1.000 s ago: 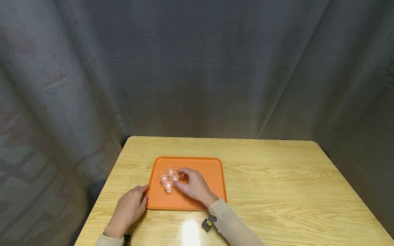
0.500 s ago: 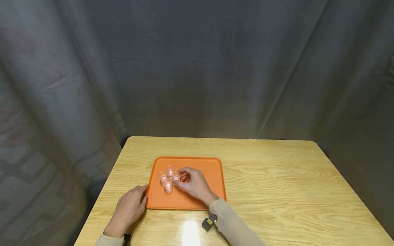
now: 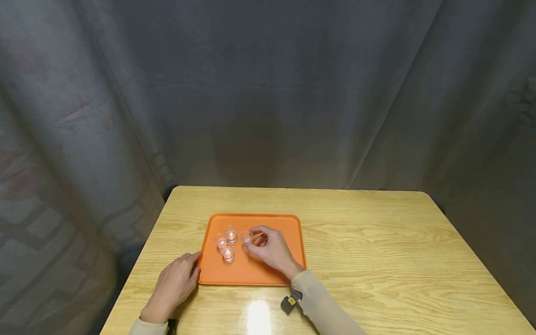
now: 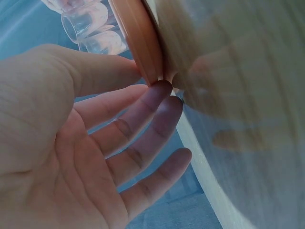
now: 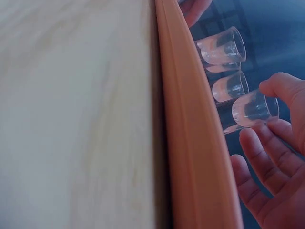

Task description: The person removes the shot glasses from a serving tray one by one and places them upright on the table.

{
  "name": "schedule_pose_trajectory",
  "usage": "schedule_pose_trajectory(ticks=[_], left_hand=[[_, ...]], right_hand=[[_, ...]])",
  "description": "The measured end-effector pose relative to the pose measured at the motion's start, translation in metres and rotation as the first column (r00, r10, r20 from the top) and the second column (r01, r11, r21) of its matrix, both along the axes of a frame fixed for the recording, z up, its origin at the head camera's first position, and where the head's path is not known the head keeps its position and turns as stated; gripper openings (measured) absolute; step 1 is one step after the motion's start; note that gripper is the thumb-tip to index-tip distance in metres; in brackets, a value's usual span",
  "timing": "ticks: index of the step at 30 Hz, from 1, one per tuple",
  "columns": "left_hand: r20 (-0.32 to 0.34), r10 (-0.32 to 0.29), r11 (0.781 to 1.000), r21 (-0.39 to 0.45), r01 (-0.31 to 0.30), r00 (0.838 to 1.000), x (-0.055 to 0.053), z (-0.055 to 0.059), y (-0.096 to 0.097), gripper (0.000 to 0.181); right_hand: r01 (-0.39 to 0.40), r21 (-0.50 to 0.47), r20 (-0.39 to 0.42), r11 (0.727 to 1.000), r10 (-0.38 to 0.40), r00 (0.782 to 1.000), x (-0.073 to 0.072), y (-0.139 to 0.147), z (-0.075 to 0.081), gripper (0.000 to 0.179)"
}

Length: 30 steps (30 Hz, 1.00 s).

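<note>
One clear glass (image 5: 252, 109) has moved rightward on the orange tray (image 3: 255, 274), leaving a gap between it and three other glasses (image 3: 228, 254), which stand bunched nearer the left edge. From here, the yellow label (image 3: 291, 301) on the right wrist's black gadget (image 3: 287, 305) is too small to read. I count four glasses. Just left of the tray's middle, the right hand (image 3: 270, 248) pinches the moved one between thumb and fingers; the left hand (image 3: 176, 283), fingers relaxed, touches the left edge near the front corner.
</note>
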<state>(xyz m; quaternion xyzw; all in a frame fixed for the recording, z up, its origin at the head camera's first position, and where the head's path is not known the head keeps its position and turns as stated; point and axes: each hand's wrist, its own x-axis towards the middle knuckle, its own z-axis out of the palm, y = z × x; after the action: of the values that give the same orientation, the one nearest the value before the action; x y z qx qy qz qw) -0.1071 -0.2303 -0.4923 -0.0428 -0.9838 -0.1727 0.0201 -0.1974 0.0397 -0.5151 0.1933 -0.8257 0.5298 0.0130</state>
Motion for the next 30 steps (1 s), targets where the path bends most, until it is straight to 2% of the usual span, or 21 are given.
schedule_pose_trajectory(ticks=[14, 17, 23, 30], left_hand=[[0.021, -0.011, 1.000, 0.006, 0.011, 1.000, 0.000, 0.000, 0.001, 0.041], [0.000, -0.015, 1.000, 0.001, 0.015, 1.000, 0.000, -0.001, 0.001, 0.041], [-0.017, -0.015, 1.000, -0.004, 0.015, 1.000, 0.000, 0.000, 0.000, 0.040], [-0.006, -0.012, 1.000, -0.005, 0.012, 1.000, 0.001, 0.000, 0.000, 0.040]], right_hand=[[0.061, -0.053, -0.023, 0.997, -0.062, 0.998, 0.001, 0.036, 0.010, 0.031], [0.080, -0.062, -0.028, 0.995, -0.082, 0.996, 0.000, 0.046, 0.011, 0.030], [0.133, -0.070, 0.004, 0.989, -0.133, 0.991, -0.001, 0.067, 0.008, 0.030], [0.173, -0.088, -0.016, 0.981, -0.176, 0.984, -0.001, 0.088, 0.004, 0.029]])
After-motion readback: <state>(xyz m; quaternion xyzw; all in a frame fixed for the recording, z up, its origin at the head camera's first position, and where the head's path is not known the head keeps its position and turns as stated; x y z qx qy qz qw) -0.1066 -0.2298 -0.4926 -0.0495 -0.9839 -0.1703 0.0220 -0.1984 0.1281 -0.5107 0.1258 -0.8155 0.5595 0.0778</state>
